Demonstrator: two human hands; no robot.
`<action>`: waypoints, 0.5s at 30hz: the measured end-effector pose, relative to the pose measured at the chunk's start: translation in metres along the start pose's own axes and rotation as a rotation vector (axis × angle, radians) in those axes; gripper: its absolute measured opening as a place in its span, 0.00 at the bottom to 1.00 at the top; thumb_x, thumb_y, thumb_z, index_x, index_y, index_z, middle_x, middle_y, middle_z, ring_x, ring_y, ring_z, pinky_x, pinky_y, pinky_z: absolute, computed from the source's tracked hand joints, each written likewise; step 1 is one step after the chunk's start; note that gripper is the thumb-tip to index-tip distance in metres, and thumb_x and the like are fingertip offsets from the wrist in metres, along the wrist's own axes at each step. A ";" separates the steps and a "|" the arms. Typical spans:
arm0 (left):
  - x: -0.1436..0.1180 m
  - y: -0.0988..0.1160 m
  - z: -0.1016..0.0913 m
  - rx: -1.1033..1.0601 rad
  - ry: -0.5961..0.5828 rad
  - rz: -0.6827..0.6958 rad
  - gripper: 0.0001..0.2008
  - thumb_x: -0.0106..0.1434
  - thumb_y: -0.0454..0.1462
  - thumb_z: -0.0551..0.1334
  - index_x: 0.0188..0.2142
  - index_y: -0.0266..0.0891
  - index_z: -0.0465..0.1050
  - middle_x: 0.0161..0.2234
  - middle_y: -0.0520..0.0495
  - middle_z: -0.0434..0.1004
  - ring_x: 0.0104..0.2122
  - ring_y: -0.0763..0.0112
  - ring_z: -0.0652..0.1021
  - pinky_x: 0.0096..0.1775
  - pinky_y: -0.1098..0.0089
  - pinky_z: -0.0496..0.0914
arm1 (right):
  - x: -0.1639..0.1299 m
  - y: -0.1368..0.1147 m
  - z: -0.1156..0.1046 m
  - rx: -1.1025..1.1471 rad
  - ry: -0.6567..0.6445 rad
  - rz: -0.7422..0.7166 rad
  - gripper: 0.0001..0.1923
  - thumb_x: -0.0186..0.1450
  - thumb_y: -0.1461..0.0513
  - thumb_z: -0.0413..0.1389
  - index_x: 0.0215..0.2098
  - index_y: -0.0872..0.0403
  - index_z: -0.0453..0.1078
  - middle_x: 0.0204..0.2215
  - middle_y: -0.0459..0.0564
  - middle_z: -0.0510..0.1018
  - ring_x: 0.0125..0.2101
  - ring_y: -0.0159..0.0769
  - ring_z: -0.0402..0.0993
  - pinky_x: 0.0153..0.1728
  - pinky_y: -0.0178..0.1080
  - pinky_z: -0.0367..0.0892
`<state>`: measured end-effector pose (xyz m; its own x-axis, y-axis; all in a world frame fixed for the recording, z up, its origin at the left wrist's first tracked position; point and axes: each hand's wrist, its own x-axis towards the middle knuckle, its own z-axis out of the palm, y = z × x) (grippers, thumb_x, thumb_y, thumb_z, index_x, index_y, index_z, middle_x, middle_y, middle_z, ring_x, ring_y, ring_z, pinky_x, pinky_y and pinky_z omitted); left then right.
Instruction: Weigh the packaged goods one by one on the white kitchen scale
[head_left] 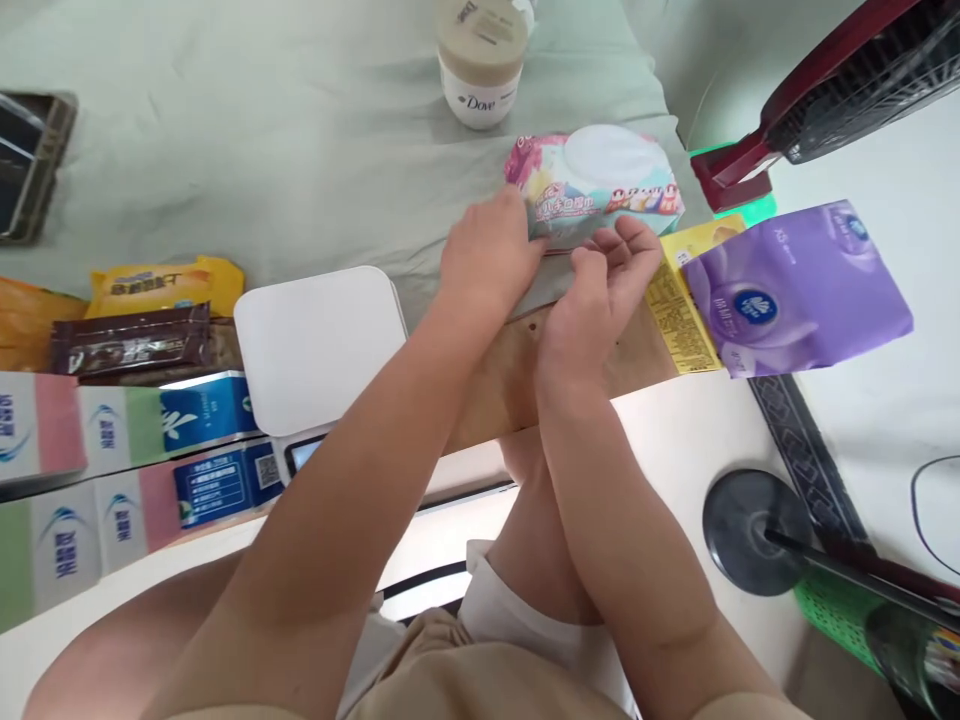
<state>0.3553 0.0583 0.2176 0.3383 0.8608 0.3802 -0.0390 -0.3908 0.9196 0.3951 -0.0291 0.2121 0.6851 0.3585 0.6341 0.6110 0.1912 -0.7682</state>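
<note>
Head view looks down past bare knees and two forearms to a brown paper bag (517, 375) lying flat at the table edge. Just left of the bag sits a white scale (319, 345), and left of that are tissue boxes (112, 430) and snack bars (131, 340). Just beyond the bag, the left hand (487, 255) presses curled fingers onto the near-left corner of a wet wipes pack (600, 185), while the right hand (600, 290) lies open, palm up, fingertips touching the pack's near edge. The pack seems to be at the point of being picked up; lifting it would call for both hands closing on its near side. Right of the bag lies a purple tissue pack (799, 285). Beyond the wipes stands a Dove jar (480, 65).
</note>
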 end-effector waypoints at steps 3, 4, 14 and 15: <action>0.005 0.005 -0.005 0.180 -0.124 -0.032 0.19 0.54 0.30 0.71 0.21 0.43 0.59 0.22 0.51 0.59 0.29 0.62 0.69 0.40 0.57 0.68 | -0.001 0.006 0.005 0.026 0.010 -0.071 0.15 0.69 0.60 0.47 0.53 0.46 0.55 0.53 0.54 0.63 0.61 0.40 0.67 0.69 0.58 0.64; 0.004 0.008 -0.007 0.207 -0.141 -0.034 0.21 0.54 0.30 0.70 0.20 0.43 0.58 0.22 0.52 0.57 0.28 0.63 0.68 0.40 0.58 0.68 | -0.002 0.007 0.006 0.028 0.011 -0.076 0.14 0.69 0.60 0.47 0.53 0.46 0.55 0.52 0.53 0.63 0.59 0.40 0.68 0.68 0.58 0.65; -0.021 0.007 -0.067 0.324 -0.085 -0.210 0.20 0.42 0.18 0.63 0.17 0.41 0.58 0.20 0.49 0.60 0.42 0.42 0.79 0.51 0.44 0.71 | -0.007 -0.019 -0.011 -0.017 0.174 -0.353 0.11 0.60 0.65 0.51 0.42 0.49 0.63 0.44 0.48 0.64 0.53 0.35 0.69 0.65 0.50 0.63; -0.023 0.003 -0.074 0.294 -0.066 -0.224 0.17 0.42 0.18 0.63 0.19 0.40 0.63 0.21 0.49 0.64 0.42 0.44 0.80 0.52 0.44 0.72 | -0.005 -0.017 -0.014 -0.037 0.157 -0.335 0.12 0.61 0.64 0.51 0.43 0.49 0.63 0.47 0.49 0.64 0.56 0.36 0.67 0.68 0.50 0.60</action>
<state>0.2778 0.0617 0.2190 0.3682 0.9164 0.1569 0.3108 -0.2804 0.9082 0.3868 -0.0473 0.2236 0.4951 0.1370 0.8580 0.8238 0.2399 -0.5136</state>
